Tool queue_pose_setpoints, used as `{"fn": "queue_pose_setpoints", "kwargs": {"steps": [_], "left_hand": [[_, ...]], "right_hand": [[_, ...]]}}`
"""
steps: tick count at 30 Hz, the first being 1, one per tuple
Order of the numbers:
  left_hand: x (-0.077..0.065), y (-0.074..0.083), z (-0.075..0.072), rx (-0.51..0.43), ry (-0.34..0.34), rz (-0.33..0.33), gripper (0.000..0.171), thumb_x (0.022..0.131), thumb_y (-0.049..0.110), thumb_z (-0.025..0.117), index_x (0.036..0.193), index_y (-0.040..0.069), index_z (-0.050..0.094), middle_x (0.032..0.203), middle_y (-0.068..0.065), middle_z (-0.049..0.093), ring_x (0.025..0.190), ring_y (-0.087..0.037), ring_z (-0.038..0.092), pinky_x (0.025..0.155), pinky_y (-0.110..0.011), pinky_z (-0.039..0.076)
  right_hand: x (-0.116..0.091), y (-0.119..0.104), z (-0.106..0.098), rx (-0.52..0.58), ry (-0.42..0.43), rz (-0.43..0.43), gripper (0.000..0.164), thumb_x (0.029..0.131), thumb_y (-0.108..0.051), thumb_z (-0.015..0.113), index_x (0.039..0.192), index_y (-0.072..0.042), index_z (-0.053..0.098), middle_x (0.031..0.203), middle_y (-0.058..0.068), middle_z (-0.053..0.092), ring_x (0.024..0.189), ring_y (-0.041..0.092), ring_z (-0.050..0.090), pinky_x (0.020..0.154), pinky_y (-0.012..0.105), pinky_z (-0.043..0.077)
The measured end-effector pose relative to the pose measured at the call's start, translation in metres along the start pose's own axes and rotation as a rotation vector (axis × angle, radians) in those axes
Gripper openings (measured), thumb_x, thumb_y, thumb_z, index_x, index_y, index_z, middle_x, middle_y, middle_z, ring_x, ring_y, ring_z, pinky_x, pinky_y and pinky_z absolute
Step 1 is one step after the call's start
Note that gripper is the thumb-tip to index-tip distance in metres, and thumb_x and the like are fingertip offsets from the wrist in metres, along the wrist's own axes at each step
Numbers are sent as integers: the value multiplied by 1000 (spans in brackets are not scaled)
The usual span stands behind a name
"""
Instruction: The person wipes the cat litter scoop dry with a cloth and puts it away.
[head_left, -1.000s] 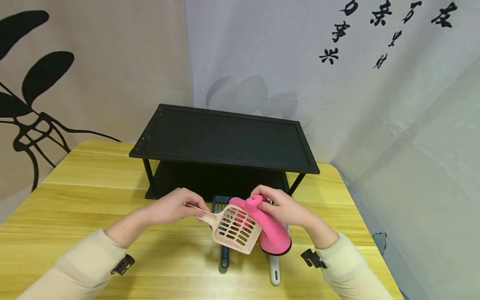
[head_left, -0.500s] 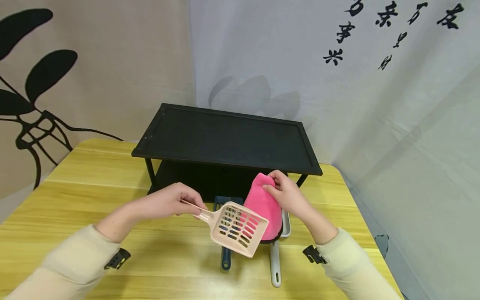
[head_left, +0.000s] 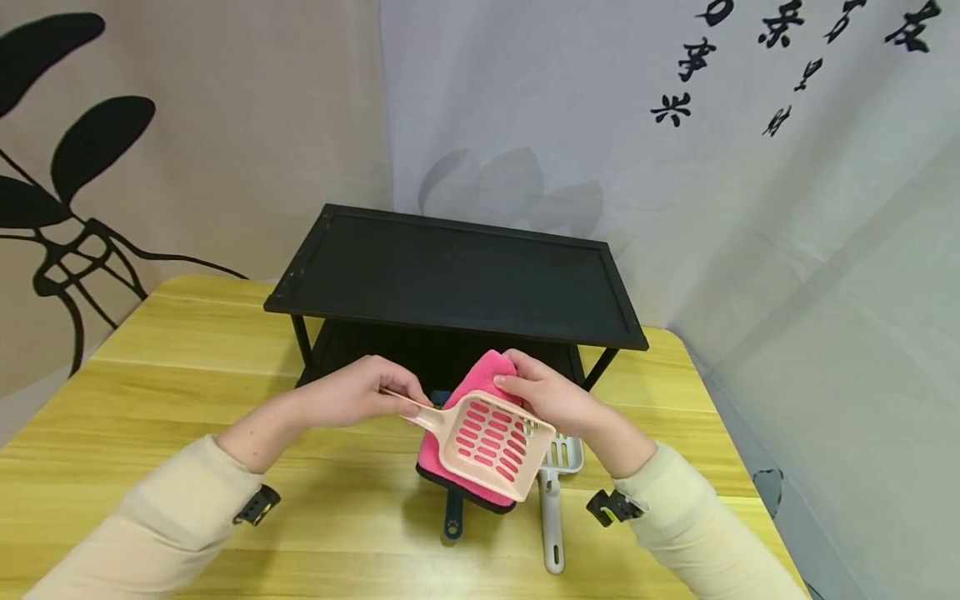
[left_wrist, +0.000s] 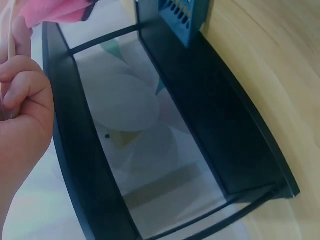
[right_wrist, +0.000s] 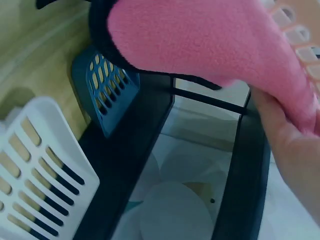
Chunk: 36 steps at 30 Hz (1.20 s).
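Observation:
In the head view my left hand [head_left: 382, 392] pinches the handle of a beige slotted litter scoop [head_left: 487, 478], held above the table with its head toward the right. My right hand [head_left: 551, 396] grips a pink fuzzy cloth mitt [head_left: 480, 375] with a black edge. The mitt lies behind the scoop's head, and pink shows through most of its slots. From the right wrist view, the mitt [right_wrist: 190, 40] hangs from my fingers beside the beige scoop. Only part of my left hand [left_wrist: 27, 95] appears in its wrist view, around the thin beige handle.
A dark blue slotted scoop [head_left: 453, 518] lies below the mitt, mostly covered, its head toward the shelf. To its right is a light grey slotted scoop [head_left: 551, 521], handle toward me. Behind them stands a two-tier black shelf [head_left: 457, 275] on the wooden table [head_left: 187, 375].
The mitt has moved left, from the scoop's right side to behind its head. My right hand shifted left and down over the last half second. The beige scoop rose slightly and moved right.

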<state>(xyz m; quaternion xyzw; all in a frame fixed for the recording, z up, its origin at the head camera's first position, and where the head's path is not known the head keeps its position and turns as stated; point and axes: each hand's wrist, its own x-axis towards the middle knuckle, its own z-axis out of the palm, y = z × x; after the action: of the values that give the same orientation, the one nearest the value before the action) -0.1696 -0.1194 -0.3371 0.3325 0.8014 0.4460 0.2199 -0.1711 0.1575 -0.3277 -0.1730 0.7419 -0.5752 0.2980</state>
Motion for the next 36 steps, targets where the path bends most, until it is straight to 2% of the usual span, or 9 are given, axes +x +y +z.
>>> {"fn": "queue_pose_setpoints", "kwargs": {"steps": [2, 5, 11, 16, 21, 28, 32, 36], "left_hand": [[-1, -2, -1, 0, 9, 0, 13, 90, 19, 62, 95, 10, 71, 88, -1, 70, 69, -10, 50, 61, -21, 43], [-4, -4, -2, 1, 18, -5, 13, 90, 18, 62, 94, 9, 71, 83, -3, 69, 63, -8, 42, 55, -21, 37], [-6, -5, -1, -5, 19, -15, 12, 90, 17, 61, 94, 10, 71, 80, -7, 68, 60, -6, 36, 53, -21, 31], [-8, -6, -1, -1, 33, -17, 13, 90, 17, 61, 94, 8, 70, 80, -6, 69, 60, -6, 37, 52, -22, 31], [-10, -8, -4, 0, 44, -37, 13, 90, 17, 61, 92, 8, 70, 80, -5, 68, 59, -7, 35, 52, -22, 31], [-12, -8, -8, 1, 51, -56, 11, 90, 17, 61, 91, 9, 70, 80, -3, 68, 70, -14, 49, 64, -24, 41], [-12, -8, -10, -5, 51, -60, 11, 90, 16, 61, 91, 9, 70, 79, -2, 68, 71, -14, 50, 66, -24, 43], [-13, -9, -12, -6, 54, -67, 12, 90, 16, 61, 92, 8, 70, 79, -2, 68, 70, -13, 49, 64, -24, 42]], "right_hand": [[0, 2, -1, 71, -5, -11, 15, 99, -17, 43, 106, -4, 39, 88, 5, 56, 74, 14, 63, 66, 24, 54], [0, 4, -3, 106, -15, -38, 15, 99, -15, 42, 108, -3, 39, 88, 4, 56, 76, 12, 61, 66, 23, 54], [-2, 5, -6, 47, -12, -65, 17, 99, -15, 43, 108, -1, 39, 88, 3, 55, 77, 12, 59, 68, 23, 53], [-5, 5, -8, 15, 29, -47, 19, 98, -15, 44, 111, -1, 40, 90, 5, 55, 77, 13, 57, 66, 22, 51], [-8, 4, -11, 20, 45, -48, 25, 98, -14, 44, 118, 1, 38, 96, 4, 55, 84, 14, 57, 71, 23, 52], [-12, 5, -17, 56, 29, -77, 31, 98, -19, 47, 119, 1, 36, 103, 4, 55, 89, 13, 59, 76, 25, 54], [-15, 6, -20, 69, 15, -107, 31, 98, -22, 48, 119, -2, 37, 104, 3, 55, 90, 11, 60, 77, 27, 55], [-18, 3, -20, 86, 48, -70, 28, 99, -17, 45, 120, 0, 35, 105, 3, 55, 90, 12, 61, 77, 28, 55]]}}
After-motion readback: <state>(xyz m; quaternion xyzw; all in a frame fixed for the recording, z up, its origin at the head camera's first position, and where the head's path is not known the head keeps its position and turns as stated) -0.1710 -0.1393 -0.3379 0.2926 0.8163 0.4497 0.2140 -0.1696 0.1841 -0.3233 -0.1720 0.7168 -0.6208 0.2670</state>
